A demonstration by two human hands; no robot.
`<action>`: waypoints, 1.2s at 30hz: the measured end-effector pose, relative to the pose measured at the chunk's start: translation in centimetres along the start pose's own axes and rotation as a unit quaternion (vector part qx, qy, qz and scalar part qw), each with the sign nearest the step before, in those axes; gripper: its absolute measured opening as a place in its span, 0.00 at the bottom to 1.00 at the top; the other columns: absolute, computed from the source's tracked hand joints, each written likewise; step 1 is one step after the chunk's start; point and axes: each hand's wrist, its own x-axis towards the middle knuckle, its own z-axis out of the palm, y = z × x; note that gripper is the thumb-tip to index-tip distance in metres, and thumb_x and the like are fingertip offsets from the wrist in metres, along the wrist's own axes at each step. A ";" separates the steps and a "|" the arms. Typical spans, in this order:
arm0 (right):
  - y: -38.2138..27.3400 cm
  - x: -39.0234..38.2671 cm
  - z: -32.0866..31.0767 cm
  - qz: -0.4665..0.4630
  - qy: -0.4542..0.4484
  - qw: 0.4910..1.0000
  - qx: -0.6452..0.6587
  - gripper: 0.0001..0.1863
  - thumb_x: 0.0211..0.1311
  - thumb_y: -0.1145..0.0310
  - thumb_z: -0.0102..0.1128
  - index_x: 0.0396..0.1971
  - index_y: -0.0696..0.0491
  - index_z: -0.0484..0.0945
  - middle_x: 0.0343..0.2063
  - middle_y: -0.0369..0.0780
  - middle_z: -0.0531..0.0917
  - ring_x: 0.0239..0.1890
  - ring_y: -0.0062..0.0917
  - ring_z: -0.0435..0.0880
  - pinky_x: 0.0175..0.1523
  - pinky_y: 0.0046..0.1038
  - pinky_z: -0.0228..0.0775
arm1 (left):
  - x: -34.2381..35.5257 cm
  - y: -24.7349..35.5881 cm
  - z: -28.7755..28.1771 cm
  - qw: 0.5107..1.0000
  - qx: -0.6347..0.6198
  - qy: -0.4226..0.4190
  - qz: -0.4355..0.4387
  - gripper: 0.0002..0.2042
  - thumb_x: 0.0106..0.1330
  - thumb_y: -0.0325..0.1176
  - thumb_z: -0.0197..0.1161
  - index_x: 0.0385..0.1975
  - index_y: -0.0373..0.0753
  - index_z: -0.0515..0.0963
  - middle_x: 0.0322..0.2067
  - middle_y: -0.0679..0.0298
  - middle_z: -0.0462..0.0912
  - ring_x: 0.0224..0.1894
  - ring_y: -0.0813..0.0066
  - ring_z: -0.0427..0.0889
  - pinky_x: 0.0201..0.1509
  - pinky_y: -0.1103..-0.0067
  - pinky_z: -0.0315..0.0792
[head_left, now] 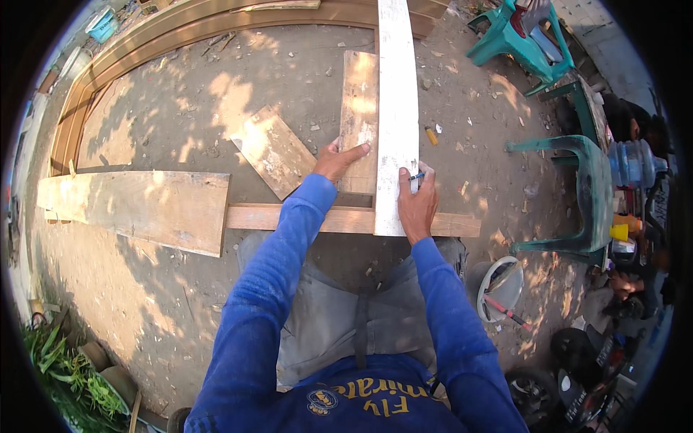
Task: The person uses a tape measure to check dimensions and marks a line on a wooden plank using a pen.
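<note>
A long white-painted board (397, 94) runs away from me, its near end resting on a reddish wooden beam (289, 216) that lies crosswise. Beside its left edge is a shorter, stained plank (358, 94). My left hand (339, 160) grips that plank by its left edge, thumb on top and the other fingers partly hidden. On the right edge of the white board rests my right hand (420, 206), with a thin blue pen (416, 176) between thumb and fingers. Left of the plank, another short board (274, 150) lies at a slant on the ground.
A wide board (137, 206) lies across the beam's left side. Long brown timbers (216, 23) form a frame at the far side and left. To the right are a yellow-handled tool (431, 136), a white bucket (501, 289) holding tools, and green plastic chairs (592, 191).
</note>
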 end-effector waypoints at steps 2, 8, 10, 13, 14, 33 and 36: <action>0.3 0.2 0.1 -0.030 0.017 0.999 -0.002 0.24 0.69 0.58 0.61 0.54 0.62 0.73 0.39 0.56 0.85 0.43 0.46 0.85 0.51 0.41 0.73 | 0.2 0.0 0.2 1.000 -0.001 0.027 0.003 0.33 0.55 0.38 0.80 0.58 0.29 0.74 0.49 0.53 0.84 0.48 0.67 0.85 0.55 0.75 0.78; -0.5 -0.1 -0.1 0.013 -0.010 1.000 -0.011 0.26 0.70 0.55 0.60 0.56 0.61 0.73 0.41 0.53 0.85 0.46 0.41 0.84 0.53 0.39 0.72 | 0.5 -0.6 -0.3 0.999 0.006 0.034 -0.001 0.35 0.54 0.41 0.80 0.58 0.27 0.73 0.50 0.51 0.84 0.50 0.66 0.84 0.56 0.75 0.78; -0.2 0.0 -0.1 0.011 -0.008 1.000 -0.012 0.26 0.70 0.54 0.60 0.56 0.61 0.73 0.41 0.53 0.85 0.46 0.41 0.84 0.53 0.39 0.73 | 0.4 -0.5 0.0 0.999 0.017 0.042 -0.003 0.35 0.54 0.40 0.80 0.58 0.27 0.73 0.50 0.51 0.83 0.50 0.65 0.84 0.56 0.75 0.77; -0.3 0.0 -0.1 0.007 -0.008 1.000 -0.009 0.26 0.70 0.54 0.60 0.56 0.61 0.73 0.41 0.53 0.85 0.46 0.42 0.84 0.53 0.39 0.73 | 0.6 -0.7 0.0 0.998 0.027 0.056 0.001 0.36 0.55 0.41 0.80 0.59 0.26 0.72 0.51 0.50 0.83 0.52 0.65 0.83 0.58 0.74 0.77; -0.4 0.0 -0.1 0.004 -0.010 1.000 -0.006 0.27 0.70 0.54 0.60 0.56 0.61 0.73 0.41 0.53 0.85 0.46 0.42 0.85 0.53 0.39 0.73 | 0.7 -0.8 -0.1 0.998 0.025 0.060 0.006 0.37 0.55 0.41 0.80 0.60 0.26 0.72 0.51 0.50 0.83 0.52 0.65 0.83 0.58 0.74 0.77; -0.2 -0.1 0.0 -0.026 0.014 0.999 -0.015 0.24 0.69 0.58 0.61 0.54 0.61 0.73 0.37 0.54 0.85 0.41 0.46 0.86 0.49 0.41 0.74 | 0.3 -0.3 0.0 0.999 0.018 0.043 -0.008 0.36 0.55 0.41 0.79 0.60 0.28 0.72 0.51 0.52 0.83 0.51 0.66 0.84 0.58 0.75 0.76; 0.0 -0.1 0.0 -0.017 0.009 1.000 -0.019 0.24 0.69 0.58 0.61 0.54 0.61 0.73 0.38 0.54 0.85 0.42 0.47 0.85 0.49 0.41 0.73 | 0.0 -0.2 0.1 0.999 0.012 0.030 -0.009 0.35 0.55 0.40 0.79 0.60 0.28 0.73 0.50 0.53 0.84 0.50 0.66 0.84 0.57 0.75 0.77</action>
